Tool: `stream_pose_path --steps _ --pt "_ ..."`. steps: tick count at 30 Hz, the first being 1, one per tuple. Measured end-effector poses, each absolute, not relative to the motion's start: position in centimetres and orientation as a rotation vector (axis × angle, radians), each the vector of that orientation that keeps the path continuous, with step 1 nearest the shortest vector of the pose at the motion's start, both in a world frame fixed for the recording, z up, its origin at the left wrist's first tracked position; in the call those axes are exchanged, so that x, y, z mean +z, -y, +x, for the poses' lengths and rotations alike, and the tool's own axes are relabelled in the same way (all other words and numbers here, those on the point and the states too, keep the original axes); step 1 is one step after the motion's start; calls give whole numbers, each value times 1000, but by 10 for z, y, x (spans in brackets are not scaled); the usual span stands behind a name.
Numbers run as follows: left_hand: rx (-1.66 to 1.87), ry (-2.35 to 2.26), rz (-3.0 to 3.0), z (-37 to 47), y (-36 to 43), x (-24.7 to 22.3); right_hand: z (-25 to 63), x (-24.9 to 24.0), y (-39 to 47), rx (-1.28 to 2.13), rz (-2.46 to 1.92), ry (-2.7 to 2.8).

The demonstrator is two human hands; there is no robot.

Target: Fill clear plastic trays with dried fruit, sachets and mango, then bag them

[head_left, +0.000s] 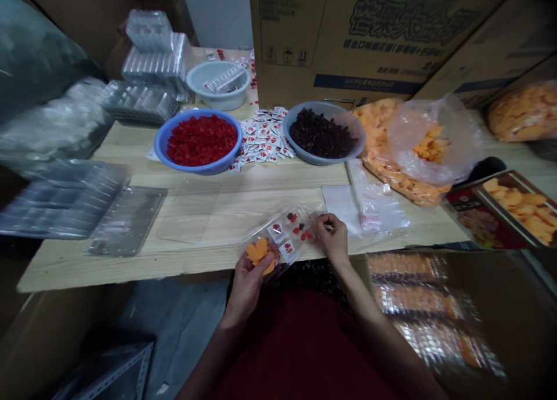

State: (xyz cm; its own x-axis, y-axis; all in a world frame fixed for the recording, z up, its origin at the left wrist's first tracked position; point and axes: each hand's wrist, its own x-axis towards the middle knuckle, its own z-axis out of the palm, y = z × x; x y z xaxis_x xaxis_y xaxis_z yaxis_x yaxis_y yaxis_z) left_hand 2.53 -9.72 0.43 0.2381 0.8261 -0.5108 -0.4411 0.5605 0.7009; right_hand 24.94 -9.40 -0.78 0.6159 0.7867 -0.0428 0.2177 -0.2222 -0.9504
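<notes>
Holding the clear pack (282, 237) at its near left end is the left hand (248, 284). The right hand (333, 237) pinches thin plastic (316, 215) at its right end.

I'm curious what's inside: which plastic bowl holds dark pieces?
The grey-blue bowl right of the small white packets; the bright blue bowl holds red pieces, the pale bowl clear plastic.

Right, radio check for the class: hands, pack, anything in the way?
Left hand gripping clear pack, thumb at orange pieces. Right hand at pack's other end, grip unclear. Flat plastic bags close beside right hand.
</notes>
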Motion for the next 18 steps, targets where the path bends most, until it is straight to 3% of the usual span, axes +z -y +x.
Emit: stream_pose_path --steps 18 --pt "837 -1021 451 29 96 -11 241 -31 89 566 -1708 817"
